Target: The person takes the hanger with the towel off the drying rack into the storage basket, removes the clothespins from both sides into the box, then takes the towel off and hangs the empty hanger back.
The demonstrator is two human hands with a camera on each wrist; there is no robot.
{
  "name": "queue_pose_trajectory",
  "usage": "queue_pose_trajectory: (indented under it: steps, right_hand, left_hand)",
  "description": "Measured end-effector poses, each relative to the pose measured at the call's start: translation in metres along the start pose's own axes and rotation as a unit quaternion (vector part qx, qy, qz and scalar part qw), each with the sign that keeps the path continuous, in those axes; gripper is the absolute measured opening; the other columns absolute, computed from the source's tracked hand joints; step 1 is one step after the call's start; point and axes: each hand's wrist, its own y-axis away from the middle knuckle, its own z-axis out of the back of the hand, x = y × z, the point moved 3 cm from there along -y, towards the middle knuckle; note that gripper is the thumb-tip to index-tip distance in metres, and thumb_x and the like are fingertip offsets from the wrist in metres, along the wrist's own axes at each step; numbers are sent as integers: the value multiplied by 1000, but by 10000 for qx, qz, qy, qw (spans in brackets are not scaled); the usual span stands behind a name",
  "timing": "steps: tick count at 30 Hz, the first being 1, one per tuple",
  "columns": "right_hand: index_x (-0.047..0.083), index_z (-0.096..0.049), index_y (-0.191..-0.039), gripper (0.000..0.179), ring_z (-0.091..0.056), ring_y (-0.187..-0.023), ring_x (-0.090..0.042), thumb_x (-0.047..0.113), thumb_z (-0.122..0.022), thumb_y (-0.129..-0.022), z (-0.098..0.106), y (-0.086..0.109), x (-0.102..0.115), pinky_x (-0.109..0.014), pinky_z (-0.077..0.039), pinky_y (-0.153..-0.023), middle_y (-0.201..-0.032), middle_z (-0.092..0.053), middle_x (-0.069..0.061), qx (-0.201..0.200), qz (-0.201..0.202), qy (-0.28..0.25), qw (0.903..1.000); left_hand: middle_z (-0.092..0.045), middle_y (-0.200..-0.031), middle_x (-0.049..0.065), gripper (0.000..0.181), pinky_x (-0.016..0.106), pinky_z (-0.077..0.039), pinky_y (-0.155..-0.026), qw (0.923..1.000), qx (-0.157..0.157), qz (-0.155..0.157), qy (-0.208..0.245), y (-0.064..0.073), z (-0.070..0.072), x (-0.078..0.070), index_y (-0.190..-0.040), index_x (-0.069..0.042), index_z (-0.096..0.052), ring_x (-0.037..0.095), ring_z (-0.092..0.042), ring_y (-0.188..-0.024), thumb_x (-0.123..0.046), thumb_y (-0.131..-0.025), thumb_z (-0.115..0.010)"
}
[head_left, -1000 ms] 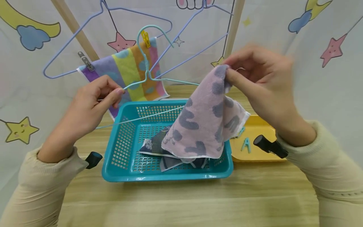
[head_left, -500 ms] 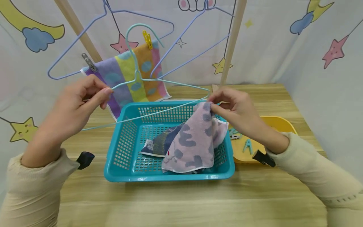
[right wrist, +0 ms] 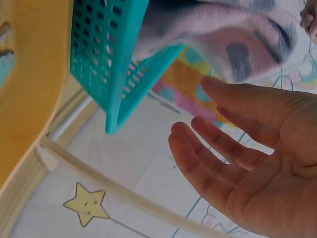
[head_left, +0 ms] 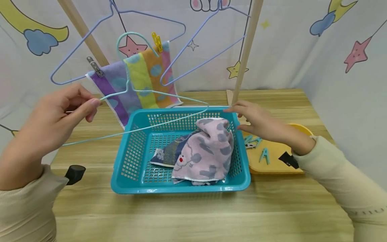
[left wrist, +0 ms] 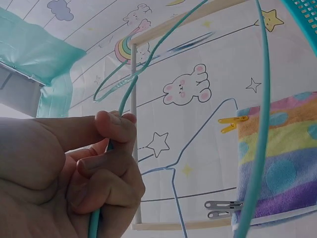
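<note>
My left hand (head_left: 65, 114) pinches a mint-green hanger (head_left: 169, 123) by its left shoulder, between thumb and fingers; the left wrist view shows the wire running through the grip. The hanger is tilted, its hook up and its right end above the teal basket (head_left: 127, 161). In that basket a pink towel with grey spots (head_left: 208, 148) lies crumpled over a dark blue-grey towel (head_left: 169, 152). Above the basket's right rim, my right hand (head_left: 260, 122) is apart from the pink towel, its fingers loosely extended and holding nothing, as the right wrist view also shows.
A striped towel (head_left: 137, 80) hangs from a purple hanger (head_left: 90, 30), fixed by a grey clip (head_left: 95, 66) and a yellow clip (head_left: 157, 42). Another purple hanger (head_left: 205, 58) hangs beside a wooden post (head_left: 248, 47). Several clothespins (head_left: 264, 156) lie in a yellow tray (head_left: 278, 161).
My right hand has lowered the pink towel into the basket and let go of it. The left hand has moved left and slightly down with the mint-green hanger.
</note>
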Motion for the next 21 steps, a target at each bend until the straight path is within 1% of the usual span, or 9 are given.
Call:
queue_pose_trajectory:
  steps: [2,4,8,11,14,15,16,18,21]
  right_hand:
    - [-5,-59,-129,46,-60,-98,-35,-12,-72,-85,8,-1,-6,-46,-56,-75,-125,-59,-22,-140,-155,-94,9997]
    - [-6,-61,-125,37,-62,-94,-35,-11,-68,-89,14,-1,-14,-45,-56,-71,-121,-62,-22,-330,-404,-192,9985]
    - [-7,-61,-120,24,-63,-95,-37,-1,-62,-97,25,-2,-33,-47,-55,-77,-114,-64,-23,-773,-1069,-625,9893]
    - [-6,-58,-123,27,-61,-95,-39,10,-58,-102,31,-3,-48,-35,-54,-77,-113,-62,-24,-1102,-1482,-968,9780]
    - [-5,-54,-129,33,-62,-95,-39,16,-55,-104,36,-4,-60,-19,-50,-69,-116,-60,-25,-1411,-1695,-1114,9690]
    - [-4,-52,-132,35,-62,-96,-39,19,-54,-104,38,-5,-64,-18,-50,-69,-119,-60,-25,-1485,-1734,-1110,9672]
    - [-3,-50,-134,38,-62,-98,-39,21,-54,-105,39,-7,-66,-21,-51,-72,-122,-59,-24,-1540,-1767,-1102,9659]
    - [-1,-46,-140,43,-61,-107,-40,25,-51,-106,41,-12,-71,-32,-53,-84,-129,-57,-24,-1599,-1782,-1089,9648]
    - [2,-35,-150,53,-53,-123,-41,32,-46,-107,43,-24,-78,-52,-44,-100,-142,-49,-23,-1641,-1744,-1190,9636]
  left_hand:
    - [-54,-76,1,8,26,-28,-52,10000,2,46,-62,2,1,3,-99,-8,-61,12,-43,-59,-13,-103,-56]
    - [-54,-76,1,8,26,-28,-52,10000,2,66,-73,3,2,6,-99,-8,-61,12,-42,-59,-13,-103,-56]
    - [-54,-75,0,7,26,-28,-53,9999,5,89,-133,3,3,12,-99,-8,-60,12,-40,-59,-12,-103,-56]
    - [-54,-74,0,7,26,-27,-53,9997,29,171,-173,3,3,17,-99,-8,-61,12,-39,-58,-13,-103,-57]
    - [-55,-73,1,8,26,-28,-54,9994,48,223,-248,2,3,21,-99,-8,-61,12,-39,-58,-14,-102,-58]
    - [-56,-72,0,8,26,-28,-54,9993,55,241,-280,2,3,22,-99,-8,-62,12,-39,-58,-15,-102,-58]
    - [-56,-72,0,9,26,-28,-55,9992,57,254,-318,1,2,24,-99,-8,-61,12,-39,-58,-15,-102,-58]
    - [-56,-71,-1,10,26,-27,-55,9989,57,272,-374,-1,2,27,-98,-8,-61,12,-39,-58,-16,-103,-58]
    - [-56,-70,-1,12,27,-27,-55,9987,56,326,-388,-4,2,31,-97,-7,-60,13,-38,-59,-17,-103,-57]
